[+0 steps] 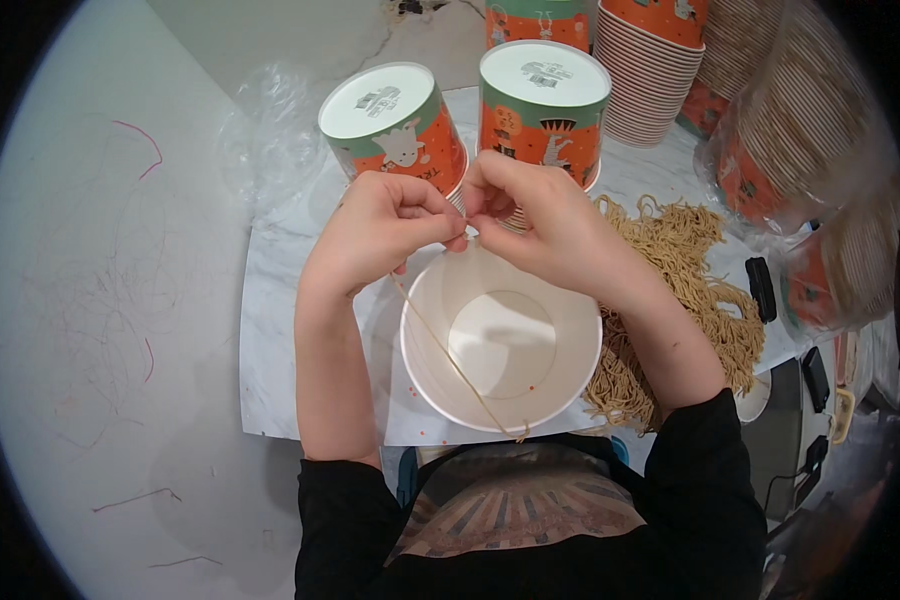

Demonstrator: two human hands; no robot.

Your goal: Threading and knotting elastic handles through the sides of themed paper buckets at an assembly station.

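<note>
A white paper tub (425,385) stands right in front of me, its mouth facing up. My left hand (395,225) and my right hand (535,215) meet over its far rim, thumbs and fingertips pinched close together. A thin tan cord (448,352) runs from under my left hand across the mouth to a small knot at the near rim. My left fingers appear closed on that cord. What my right fingertips pinch is too small to make out. Just beyond them, two upside-down orange and green printed tubs (385,115) stand side by side.
A heap of cut tan cords (675,250) lies to the right, beside a small black object (760,289). Nested tub stacks (645,75) rise at the back right, some in clear plastic (800,110). Crumpled clear plastic (275,130) sits at the back left, near a white surface (100,300) with scribbles.
</note>
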